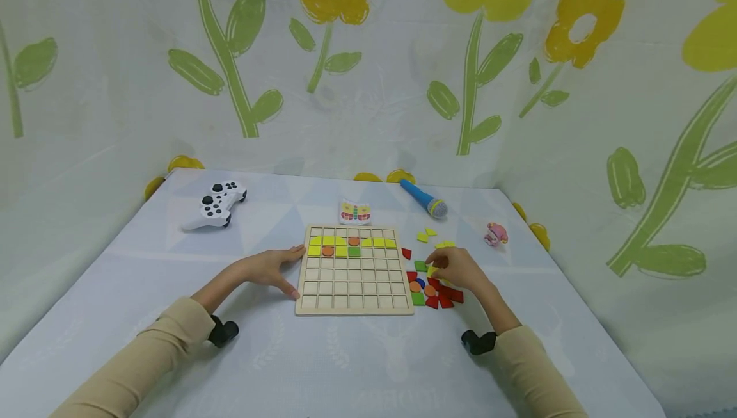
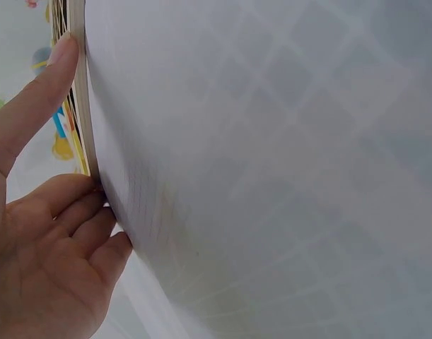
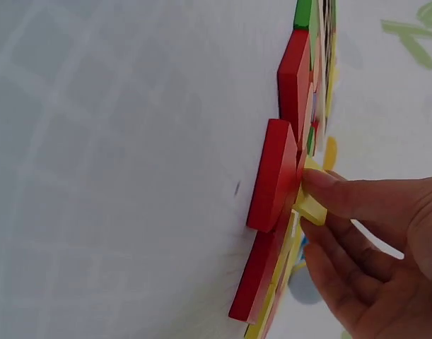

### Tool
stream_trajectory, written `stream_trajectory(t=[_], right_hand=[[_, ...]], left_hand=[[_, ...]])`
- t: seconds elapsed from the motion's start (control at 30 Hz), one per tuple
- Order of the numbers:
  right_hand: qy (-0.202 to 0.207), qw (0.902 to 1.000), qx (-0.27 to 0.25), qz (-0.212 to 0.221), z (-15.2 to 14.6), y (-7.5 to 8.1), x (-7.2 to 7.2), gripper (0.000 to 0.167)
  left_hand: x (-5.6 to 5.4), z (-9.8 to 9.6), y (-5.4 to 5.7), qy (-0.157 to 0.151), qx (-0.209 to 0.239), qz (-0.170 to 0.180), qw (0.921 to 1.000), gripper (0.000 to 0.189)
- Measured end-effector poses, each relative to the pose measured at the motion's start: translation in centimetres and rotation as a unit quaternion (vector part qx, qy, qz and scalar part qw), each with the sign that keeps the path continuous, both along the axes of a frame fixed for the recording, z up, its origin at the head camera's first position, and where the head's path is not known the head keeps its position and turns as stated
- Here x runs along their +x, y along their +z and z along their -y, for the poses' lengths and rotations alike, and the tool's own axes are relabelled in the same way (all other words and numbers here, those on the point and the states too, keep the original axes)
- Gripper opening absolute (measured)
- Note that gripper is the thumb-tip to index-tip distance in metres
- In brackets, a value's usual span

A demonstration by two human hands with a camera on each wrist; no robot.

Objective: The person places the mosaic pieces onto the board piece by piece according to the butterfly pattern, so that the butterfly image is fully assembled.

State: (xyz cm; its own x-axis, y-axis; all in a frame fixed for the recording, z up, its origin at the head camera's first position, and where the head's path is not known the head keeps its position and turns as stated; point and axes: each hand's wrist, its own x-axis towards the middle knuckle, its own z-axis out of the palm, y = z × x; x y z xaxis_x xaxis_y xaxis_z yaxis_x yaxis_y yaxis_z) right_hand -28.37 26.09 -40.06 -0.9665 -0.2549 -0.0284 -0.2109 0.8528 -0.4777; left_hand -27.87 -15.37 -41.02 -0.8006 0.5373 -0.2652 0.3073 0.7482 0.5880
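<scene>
A wooden grid board (image 1: 354, 306) lies flat on the table, with two rows of its cells partly filled by yellow, orange and green tiles. My left hand (image 1: 269, 269) rests against the board's left edge, thumb and fingers spread apart along it; in the left wrist view the thumb (image 2: 42, 95) is straight against the rim. Right of the board, my right hand (image 1: 457, 267) is over the loose pieces. It pinches a yellow tile (image 3: 312, 210) between thumb and fingertips. Red pieces (image 3: 273, 176) lie close beside those fingertips.
A small pattern card (image 1: 354, 212) with a butterfly stands behind the board. A white game controller (image 1: 216, 203) lies at the back left, a blue microphone (image 1: 425, 199) at the back, a pink figurine (image 1: 496, 234) at the right. Loose yellow tiles (image 1: 426, 235) are scattered beyond the right hand.
</scene>
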Motion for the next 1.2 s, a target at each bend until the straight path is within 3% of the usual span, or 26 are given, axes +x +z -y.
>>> stream_trajectory(t=[0.17, 0.57, 0.77, 1.2], right_hand=[[-0.004, 0.9999, -0.013, 0.002, 0.0, 0.2, -0.2, 0.012], [0.069, 0.9937, -0.055, -0.070, 3.4, 1.1, -1.5, 0.011], [0.110, 0.9902, -0.062, -0.059, 6.2, 0.8, -2.6, 0.015], [0.145, 0.9848, -0.077, -0.056, 10.0, 0.4, -4.2, 0.012]], left_hand=[[0.0, 0.0, -0.1, 0.003, -0.001, 0.003, 1.0000, 0.106], [0.0, 0.0, 0.0, 0.007, -0.004, 0.004, 1.0000, 0.107], [0.0, 0.0, -0.1, 0.005, -0.002, 0.001, 1.0000, 0.107], [-0.1, 0.2, -0.1, -0.008, 0.011, -0.014, 0.9998, 0.106]])
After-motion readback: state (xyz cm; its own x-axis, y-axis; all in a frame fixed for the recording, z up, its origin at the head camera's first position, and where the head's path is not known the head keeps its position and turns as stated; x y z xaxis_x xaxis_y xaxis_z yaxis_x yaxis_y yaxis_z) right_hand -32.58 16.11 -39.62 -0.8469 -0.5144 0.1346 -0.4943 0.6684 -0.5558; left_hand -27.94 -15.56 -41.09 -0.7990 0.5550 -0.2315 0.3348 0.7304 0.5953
